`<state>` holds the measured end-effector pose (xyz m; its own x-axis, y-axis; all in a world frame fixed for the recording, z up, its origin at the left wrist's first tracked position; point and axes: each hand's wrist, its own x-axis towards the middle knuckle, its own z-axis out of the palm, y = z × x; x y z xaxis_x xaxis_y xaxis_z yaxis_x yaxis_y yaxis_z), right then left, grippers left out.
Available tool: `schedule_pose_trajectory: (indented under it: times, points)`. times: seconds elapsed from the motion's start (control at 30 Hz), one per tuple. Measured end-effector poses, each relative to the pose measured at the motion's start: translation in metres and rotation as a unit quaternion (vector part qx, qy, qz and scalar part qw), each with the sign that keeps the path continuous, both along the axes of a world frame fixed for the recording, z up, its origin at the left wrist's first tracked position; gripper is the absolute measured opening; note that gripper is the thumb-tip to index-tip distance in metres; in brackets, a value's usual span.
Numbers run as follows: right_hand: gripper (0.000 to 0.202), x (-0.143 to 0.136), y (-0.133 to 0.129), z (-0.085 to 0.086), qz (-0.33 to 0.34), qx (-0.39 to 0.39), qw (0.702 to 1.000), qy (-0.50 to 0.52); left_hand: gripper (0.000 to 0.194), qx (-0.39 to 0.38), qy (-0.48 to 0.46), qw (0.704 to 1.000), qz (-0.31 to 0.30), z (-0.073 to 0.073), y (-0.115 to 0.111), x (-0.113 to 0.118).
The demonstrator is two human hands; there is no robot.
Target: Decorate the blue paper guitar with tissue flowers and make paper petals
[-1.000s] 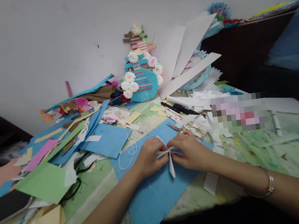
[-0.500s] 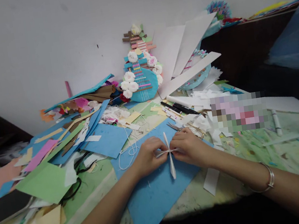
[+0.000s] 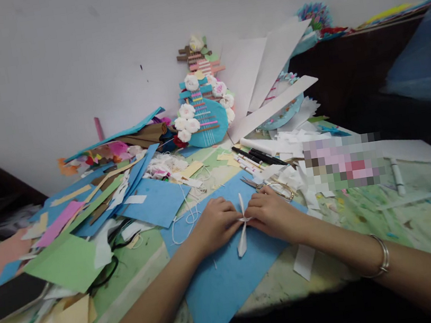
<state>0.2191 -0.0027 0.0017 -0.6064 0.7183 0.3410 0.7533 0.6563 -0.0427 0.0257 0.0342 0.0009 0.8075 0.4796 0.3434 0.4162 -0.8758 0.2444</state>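
Note:
Over a blue paper sheet [image 3: 227,299], my left hand [image 3: 217,224] and my right hand [image 3: 274,213] meet, fingertips close together. Between them stands a narrow white paper piece [image 3: 242,244], pinched thin at its middle, its lower end widening toward me. A thin white strip or string crosses that middle, and each hand pinches one side of it. My fingers cover most of this crosspiece, so its kind is hard to tell. Just beyond my right hand lie scissors [image 3: 279,189] with gold-coloured handles.
Black and white marker pens [image 3: 263,156] lie behind the hands, white paper scraps [image 3: 307,180] to the right. Coloured paper [image 3: 64,260] and white string [image 3: 167,163] spread leftward. A blue paper lute-shaped craft [image 3: 213,121] with white flowers leans on the wall.
Both hands have drawn closer together at the middle of the white paper piece. Its lower end has swung to the left, so the piece now tilts.

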Motion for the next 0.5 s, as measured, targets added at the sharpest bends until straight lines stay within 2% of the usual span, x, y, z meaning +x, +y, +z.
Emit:
schedule_pose_trajectory:
  times: [0.1, 0.3, 0.4, 0.5]
  points:
    - [0.017, 0.0, 0.0, 0.001, -0.006, 0.001, 1.0, 0.0, 0.023, 0.015, 0.019, 1.0, -0.003, 0.003, -0.001, 0.0]
    - [0.01, -0.001, -0.002, 0.004, -0.004, -0.014, 1.0, 0.013, 0.011, -0.005, 0.005, 1.0, 0.002, 0.006, -0.006, 0.002]
    - [0.006, -0.001, -0.004, 0.008, 0.02, -0.049, 0.998, 0.041, 0.01, -0.008, 0.017, 1.0, -0.01, 0.01, -0.01, 0.003]
    - [0.01, 0.0, -0.006, 0.013, 0.05, -0.098, 0.992, 0.064, 0.01, -0.005, 0.043, 0.999, -0.03, 0.015, -0.014, 0.003]
